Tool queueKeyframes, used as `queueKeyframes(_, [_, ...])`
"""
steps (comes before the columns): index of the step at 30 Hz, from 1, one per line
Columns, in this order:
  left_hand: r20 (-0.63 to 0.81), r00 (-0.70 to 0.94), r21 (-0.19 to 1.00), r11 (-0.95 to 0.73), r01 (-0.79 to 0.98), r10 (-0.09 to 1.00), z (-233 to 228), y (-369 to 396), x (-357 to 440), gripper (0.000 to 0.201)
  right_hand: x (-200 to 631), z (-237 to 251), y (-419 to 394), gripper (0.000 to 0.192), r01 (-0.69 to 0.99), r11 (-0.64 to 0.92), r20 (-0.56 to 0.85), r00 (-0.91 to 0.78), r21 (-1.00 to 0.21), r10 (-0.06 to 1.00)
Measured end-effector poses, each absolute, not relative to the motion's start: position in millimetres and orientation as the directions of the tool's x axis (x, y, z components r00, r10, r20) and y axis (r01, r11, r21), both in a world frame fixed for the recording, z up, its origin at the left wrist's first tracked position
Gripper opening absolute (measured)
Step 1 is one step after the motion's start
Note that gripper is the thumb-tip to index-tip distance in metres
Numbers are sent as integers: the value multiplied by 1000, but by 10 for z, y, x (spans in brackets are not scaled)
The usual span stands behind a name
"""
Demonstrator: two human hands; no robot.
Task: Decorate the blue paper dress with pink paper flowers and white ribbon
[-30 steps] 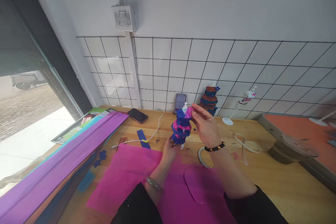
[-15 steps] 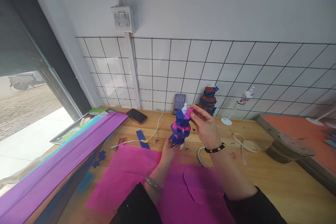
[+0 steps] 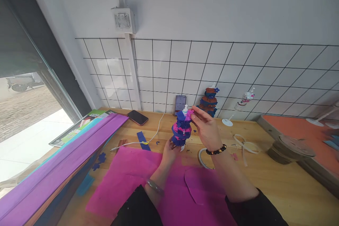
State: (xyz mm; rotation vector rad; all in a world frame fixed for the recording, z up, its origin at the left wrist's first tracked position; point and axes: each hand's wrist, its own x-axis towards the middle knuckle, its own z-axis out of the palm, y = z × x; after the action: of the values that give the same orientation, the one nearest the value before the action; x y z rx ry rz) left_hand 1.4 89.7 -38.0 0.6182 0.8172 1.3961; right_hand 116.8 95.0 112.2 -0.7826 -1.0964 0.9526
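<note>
A mini dress form (image 3: 182, 129), wrapped in ruffled blue paper with pink bands and topped by a white knob, stands upright over the middle of the table. Low down at its base, my left hand (image 3: 170, 150) has its fingers wrapped round it, partly hidden behind the ruffles. With thumb and fingertips my right hand (image 3: 206, 127) pinches a pink paper flower (image 3: 189, 114) against the upper blue ruffle, just under the knob. Bright pink paper sheets (image 3: 132, 169) lie beneath both forearms.
A phone (image 3: 180, 104) leans on the tiled wall; another phone (image 3: 138, 117) lies flat. Behind stand a brown-and-blue ruffled form (image 3: 208, 102) and a white form (image 3: 245, 99). A tape roll (image 3: 201, 159), brown container (image 3: 288, 150), white cable (image 3: 156, 132) and purple paper (image 3: 69, 159) lie around.
The view has shifted very slightly. Both hands keep their places on the dress form and the pink paper flower, with hardly any visible movement.
</note>
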Motion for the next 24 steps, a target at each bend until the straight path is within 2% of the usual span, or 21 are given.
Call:
queueKeyframes(15, [-114, 31, 809, 110, -577, 993, -441, 925, 9, 60, 1133, 1238, 872, 31, -315, 353, 308, 184, -881, 933])
queueKeyframes(24, [-125, 29, 841, 121, -527, 992, -367, 896, 6, 59, 1127, 1242, 878, 30, -270, 359, 323, 169, -893, 931])
